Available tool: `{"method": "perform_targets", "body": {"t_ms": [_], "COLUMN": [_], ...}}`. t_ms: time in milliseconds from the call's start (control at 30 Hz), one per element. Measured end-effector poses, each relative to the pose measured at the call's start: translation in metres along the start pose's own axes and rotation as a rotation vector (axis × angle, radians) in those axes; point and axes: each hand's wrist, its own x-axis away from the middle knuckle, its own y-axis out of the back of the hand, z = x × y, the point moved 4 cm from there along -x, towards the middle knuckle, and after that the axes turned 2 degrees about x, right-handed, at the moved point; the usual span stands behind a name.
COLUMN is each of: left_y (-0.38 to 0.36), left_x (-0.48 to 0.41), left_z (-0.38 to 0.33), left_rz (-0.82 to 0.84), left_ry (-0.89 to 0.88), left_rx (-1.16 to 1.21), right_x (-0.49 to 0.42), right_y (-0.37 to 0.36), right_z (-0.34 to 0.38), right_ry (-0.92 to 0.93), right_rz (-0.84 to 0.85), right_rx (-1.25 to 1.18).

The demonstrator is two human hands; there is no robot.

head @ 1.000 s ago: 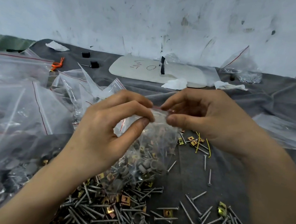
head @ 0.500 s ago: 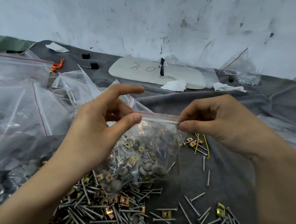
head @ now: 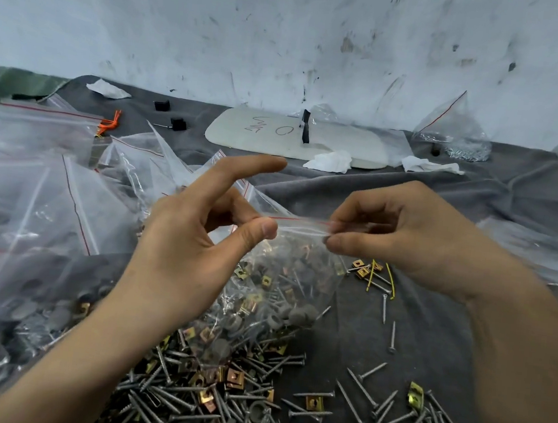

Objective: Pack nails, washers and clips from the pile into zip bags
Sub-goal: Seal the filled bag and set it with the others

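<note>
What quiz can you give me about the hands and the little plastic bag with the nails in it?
1. True or false: the left hand and the right hand both pinch the top edge of the zip bag.
2. What colour is the line along the bag's top? A) red B) blue C) green
3. Fill the gap: the pile of nails and clips below the bag lies on a grey ____.

Key: 1 true. 2 A. 3 cloth.
</note>
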Motion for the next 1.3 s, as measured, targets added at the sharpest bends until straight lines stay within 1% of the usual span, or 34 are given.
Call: {"method": "perform_targets", "body": {"t_ms": [100,200,300,467,567,733,1100,1300], "left_y": [0.000,-0.001,-0.003,-0.005,-0.006,-0.008,-0.007,-0.007], "left_x": [-0.001,-0.001,0.000,-0.001,-0.001,-0.001,0.001,0.000], "left_z": [0.002,0.001,0.000,0.001,-0.001,-0.002,0.001,0.000], "left_rz": [0.011,0.024,0.024,0.031,0.053,0.095,0.073,0.071], "left_ry": [0.007,0.000,-0.019,-0.025,-0.044,-0.066,-0.051,-0.044], "left_rx": [-0.004,-0.001,-0.004,0.012,0.010,-0.014,0.044,0.007], "right_x": [-0.003,-0.003,-0.004,-0.006,-0.005,-0.006,-0.008,-0.007], "right_y": [-0.005,-0.002,-0.004,-0.008,-0.008,-0.016,-0.025,-0.020], "right_z": [0.002,-0.001,0.000,0.005,0.008,0.016,0.022,0.021], "right_ry": [0.032,0.030,0.035,0.060,0.065,0.071,0.097,0.062], "right_rz": [0.007,-0.012,0.008,0.006,-0.018,-0.003,-0.027,-0.030], "right_rx": [-0.004,-0.024,-0.039,0.028,0.006,0.014,0.070,0.069]}}
